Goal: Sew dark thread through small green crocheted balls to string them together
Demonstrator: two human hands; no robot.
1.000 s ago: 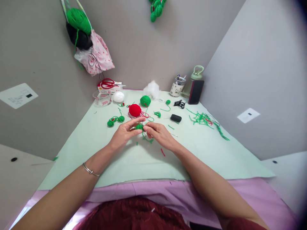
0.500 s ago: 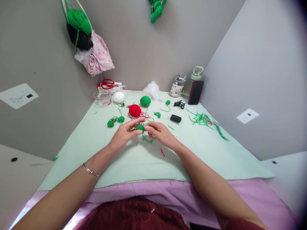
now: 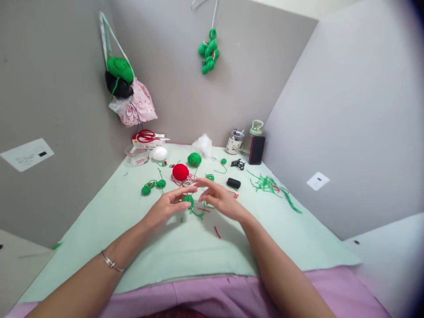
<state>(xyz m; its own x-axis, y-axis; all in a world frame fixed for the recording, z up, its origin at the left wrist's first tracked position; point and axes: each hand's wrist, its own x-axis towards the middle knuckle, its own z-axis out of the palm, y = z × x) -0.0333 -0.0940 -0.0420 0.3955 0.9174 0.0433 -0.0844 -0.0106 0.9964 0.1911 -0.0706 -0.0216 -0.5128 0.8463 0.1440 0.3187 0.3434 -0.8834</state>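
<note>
Between the fingers and thumb of my left hand (image 3: 169, 206) sits a small green crocheted ball (image 3: 188, 202), partly covered by the fingertips. My right hand (image 3: 219, 199) hovers just right of it with fingers stretched and apart; I make out nothing in its grip. Loose green yarn (image 3: 199, 215) trails below the ball, near a short red strand (image 3: 217, 232). Beyond my hands lies a red yarn ball (image 3: 180, 172), with a green yarn ball (image 3: 194, 159) behind it. A pair of joined green crocheted balls (image 3: 153, 186) rests to the left.
Green yarn scraps (image 3: 270, 183) lie at right. A black case (image 3: 233, 183), black clip (image 3: 237, 164), phone (image 3: 257, 150), pen cup (image 3: 234, 142), white stuffing (image 3: 202, 145), plastic tub (image 3: 137, 155) and red-handled scissors (image 3: 145, 136) stand further back. Green crocheted pieces (image 3: 209, 53) hang on the wall.
My right hand has opened and drawn slightly away from the green ball, which my left hand still holds. The view has tilted up, showing more of the wall.
</note>
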